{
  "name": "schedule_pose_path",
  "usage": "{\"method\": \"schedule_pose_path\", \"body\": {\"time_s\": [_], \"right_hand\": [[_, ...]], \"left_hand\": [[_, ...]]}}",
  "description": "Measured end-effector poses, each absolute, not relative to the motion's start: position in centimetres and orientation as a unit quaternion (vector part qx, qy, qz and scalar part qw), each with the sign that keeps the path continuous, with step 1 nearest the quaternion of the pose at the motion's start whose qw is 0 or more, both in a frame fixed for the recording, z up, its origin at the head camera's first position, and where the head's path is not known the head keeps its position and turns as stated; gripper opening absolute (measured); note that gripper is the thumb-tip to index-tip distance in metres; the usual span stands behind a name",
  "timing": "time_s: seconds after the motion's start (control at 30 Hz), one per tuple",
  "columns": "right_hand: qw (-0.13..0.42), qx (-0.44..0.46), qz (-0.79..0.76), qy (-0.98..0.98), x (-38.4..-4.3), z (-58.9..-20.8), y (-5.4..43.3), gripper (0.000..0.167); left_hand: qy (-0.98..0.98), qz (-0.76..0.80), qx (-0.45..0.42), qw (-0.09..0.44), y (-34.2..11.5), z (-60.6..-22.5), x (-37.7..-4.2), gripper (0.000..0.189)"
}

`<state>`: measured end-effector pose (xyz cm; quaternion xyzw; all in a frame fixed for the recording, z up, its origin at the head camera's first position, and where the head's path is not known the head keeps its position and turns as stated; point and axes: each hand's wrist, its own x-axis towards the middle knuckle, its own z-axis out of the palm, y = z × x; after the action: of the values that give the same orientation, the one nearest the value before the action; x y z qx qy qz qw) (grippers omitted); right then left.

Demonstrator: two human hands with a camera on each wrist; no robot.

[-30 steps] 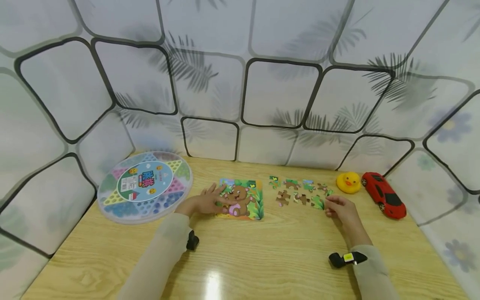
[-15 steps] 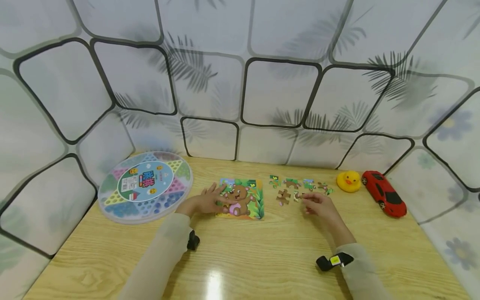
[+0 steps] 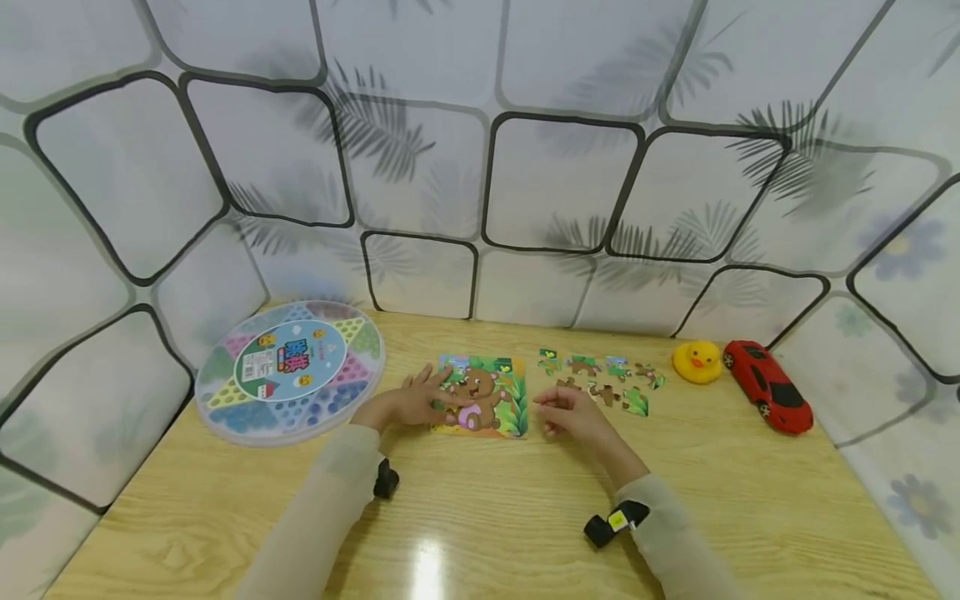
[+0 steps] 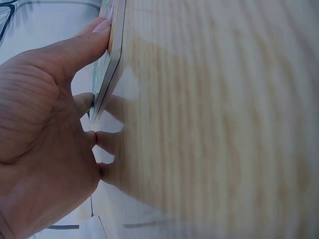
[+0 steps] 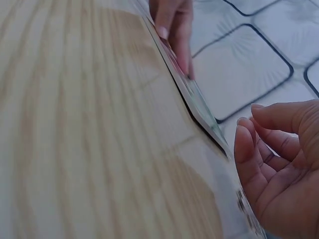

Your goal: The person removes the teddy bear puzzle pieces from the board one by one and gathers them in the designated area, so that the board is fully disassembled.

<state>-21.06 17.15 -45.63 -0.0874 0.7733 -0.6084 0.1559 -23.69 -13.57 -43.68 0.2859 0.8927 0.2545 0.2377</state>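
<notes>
A bear picture puzzle (image 3: 483,400) lies on the wooden table. My left hand (image 3: 412,406) rests at its left edge with fingers spread; the left wrist view shows the thumb (image 4: 82,50) on top of the board. My right hand (image 3: 573,417) is just right of the puzzle, apart from it. In the right wrist view its thumb and loosely bent index finger come near each other with nothing visible between them. Several loose jigsaw pieces lie beyond and right of this hand, among them a green piece (image 3: 636,402) and a brown piece (image 3: 603,393); one is partly covered by the hand.
A round Chinese checkers board (image 3: 360,375) lies at the left. At the right back sit a yellow rubber duck (image 3: 697,362) and a red toy car (image 3: 768,387). A patterned wall covering (image 3: 420,275) rises behind the table (image 3: 487,508).
My right hand has moved left from the green piece, past the loose pieces, to the puzzle's right side. The loose pieces keep their places. My left hand has stayed put.
</notes>
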Motion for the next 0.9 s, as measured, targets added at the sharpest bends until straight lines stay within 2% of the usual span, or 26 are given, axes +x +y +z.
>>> {"method": "schedule_pose_path", "body": {"time_s": [0.27,0.4,0.57,0.9], "right_hand": [[0.200,-0.127,-0.590,0.772,-21.2,-46.3,13.2,0.031],[0.200,-0.124,-0.576,0.783,-21.5,-46.2,12.5,0.034],[0.205,-0.163,-0.528,0.808,-21.6,-45.4,12.1,0.039],[0.198,-0.172,-0.480,0.837,-22.2,-45.9,11.7,0.038]], "left_hand": [[0.895,0.253,0.284,0.232,-13.8,-44.1,-23.8,0.042],[0.894,0.257,0.286,0.228,-13.6,-44.0,-23.9,0.042],[0.893,0.261,0.282,0.234,-13.4,-43.9,-23.8,0.042],[0.893,0.258,0.292,0.224,-13.6,-43.7,-23.8,0.042]]}}
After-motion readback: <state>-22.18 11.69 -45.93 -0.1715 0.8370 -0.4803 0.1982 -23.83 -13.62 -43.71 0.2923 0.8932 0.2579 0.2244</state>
